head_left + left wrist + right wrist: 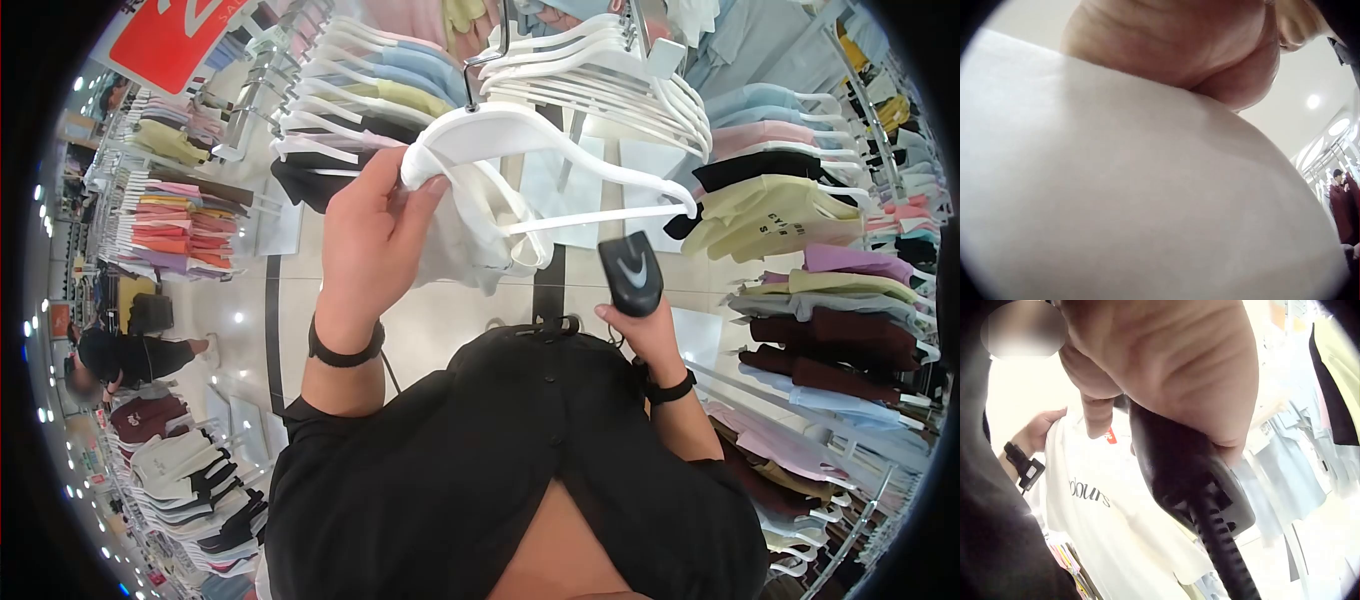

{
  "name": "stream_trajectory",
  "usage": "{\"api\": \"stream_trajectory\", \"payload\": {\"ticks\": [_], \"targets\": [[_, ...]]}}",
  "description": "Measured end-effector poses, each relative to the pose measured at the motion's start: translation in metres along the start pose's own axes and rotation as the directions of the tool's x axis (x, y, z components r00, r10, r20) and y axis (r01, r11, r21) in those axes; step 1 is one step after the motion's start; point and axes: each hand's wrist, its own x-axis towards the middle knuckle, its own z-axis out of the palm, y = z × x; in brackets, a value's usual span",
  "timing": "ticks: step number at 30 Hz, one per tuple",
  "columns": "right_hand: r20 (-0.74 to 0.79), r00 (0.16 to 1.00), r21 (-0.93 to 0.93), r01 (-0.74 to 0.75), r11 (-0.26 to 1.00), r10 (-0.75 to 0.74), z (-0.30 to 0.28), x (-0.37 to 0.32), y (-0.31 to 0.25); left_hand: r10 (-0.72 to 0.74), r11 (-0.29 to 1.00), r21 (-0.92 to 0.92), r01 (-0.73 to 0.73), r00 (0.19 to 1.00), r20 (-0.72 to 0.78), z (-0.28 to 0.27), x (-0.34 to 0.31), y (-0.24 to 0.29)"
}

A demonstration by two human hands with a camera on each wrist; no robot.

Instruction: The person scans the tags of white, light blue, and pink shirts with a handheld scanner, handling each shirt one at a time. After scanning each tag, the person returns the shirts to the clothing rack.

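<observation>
A white hanger [600,170] hangs by its metal hook at the centre of the head view, a white garment [465,235] drooping from its left side. My left hand [375,235] pinches the garment and the hanger's left shoulder between thumb and fingers. In the right wrist view the white shirt [1094,531] shows dark lettering, with the left hand [1040,428] at its shoulder. Pale cloth [1135,187] fills most of the left wrist view, below the hand [1172,44]. My right hand [650,335] grips a black corded handheld device [632,275], just below the hanger's right end.
Behind the hanger stands a rack with white hangers [600,80] and folded-over coloured clothes [400,75]. More clothes [830,340] hang along the right side. A red sale sign [165,45] is at top left. Another person [130,360] is far left, beyond a tiled floor [420,340].
</observation>
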Motion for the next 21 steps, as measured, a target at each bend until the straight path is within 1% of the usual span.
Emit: {"api": "stream_trajectory", "payload": {"ticks": [1,4,6,7,8,9,11,12,13,14,15,16,17,18,19,20,21], "targets": [[-0.002,1.000,0.098,-0.023,0.995,0.023,0.001,0.003,0.000,0.006,1.000,-0.011,-0.006,1.000,0.003,0.001,-0.002,0.003],[0.057,0.998,0.111,-0.014,0.994,0.008,0.012,0.012,-0.003,0.027,0.998,-0.051,-0.025,0.999,0.036,0.009,-0.006,0.013],[0.007,0.975,0.300,0.208,0.931,-0.220,0.037,0.014,-0.021,0.039,0.996,-0.087,-0.032,0.996,0.078,0.017,-0.008,0.017],[-0.025,0.956,0.349,0.282,0.894,-0.292,0.047,0.017,-0.025,0.035,0.997,-0.074,-0.028,0.994,0.103,0.020,-0.010,0.021],[-0.063,0.951,0.351,0.305,0.885,-0.303,0.058,0.019,-0.023,0.031,0.998,-0.060,-0.024,0.991,0.128,0.022,-0.012,0.026],[-0.040,0.981,0.229,0.196,0.953,-0.192,0.061,0.019,-0.027,0.024,0.999,-0.046,-0.017,0.988,0.152,0.023,-0.015,0.029],[-0.164,0.962,0.111,0.237,0.965,-0.218,0.061,0.022,-0.025,0.032,0.999,-0.041,-0.025,0.982,0.187,0.019,-0.019,0.025],[-0.224,0.936,0.097,0.298,0.949,-0.271,0.057,0.025,-0.013,0.047,0.999,-0.031,-0.042,0.981,0.190,0.015,-0.021,0.021],[-0.243,0.953,0.217,0.238,0.947,-0.184,0.050,0.026,-0.008,0.060,0.998,-0.022,-0.057,0.979,0.194,0.009,-0.023,0.017],[-0.209,0.957,0.111,0.229,0.967,-0.203,0.034,0.030,0.009,0.046,0.998,-0.046,-0.037,0.979,0.197,0.003,-0.026,0.014],[-0.176,0.961,0.004,0.219,0.976,-0.215,0.016,0.033,0.024,0.046,0.999,-0.032,-0.040,0.980,0.193,-0.004,-0.030,0.007],[-0.210,0.928,0.158,0.344,0.925,-0.309,0.005,0.034,0.018,0.048,0.999,-0.019,-0.045,0.980,0.192,-0.011,-0.034,-0.003],[-0.196,0.973,0.356,0.185,0.916,-0.121,-0.004,0.035,0.011,0.052,0.999,-0.007,-0.052,0.979,0.195,-0.015,-0.038,-0.013],[-0.191,0.975,0.315,0.170,0.934,-0.113,-0.013,0.034,0.004,0.049,0.999,-0.023,-0.045,0.980,0.191,-0.018,-0.043,-0.022],[-0.185,0.977,0.275,0.155,0.949,-0.105,-0.022,0.032,0.000,0.038,0.999,-0.002,-0.039,0.979,0.199,-0.019,-0.048,-0.027],[-0.105,0.990,0.155,0.105,0.982,-0.090,-0.033,0.030,-0.005,0.028,0.999,0.021,-0.033,0.978,0.206,-0.021,-0.052,-0.031],[-0.068,0.993,0.126,0.105,0.986,-0.097,-0.038,0.028,-0.010,0.016,0.999,0.046,-0.026,0.977,0.211,-0.021,-0.056,-0.034]]}}
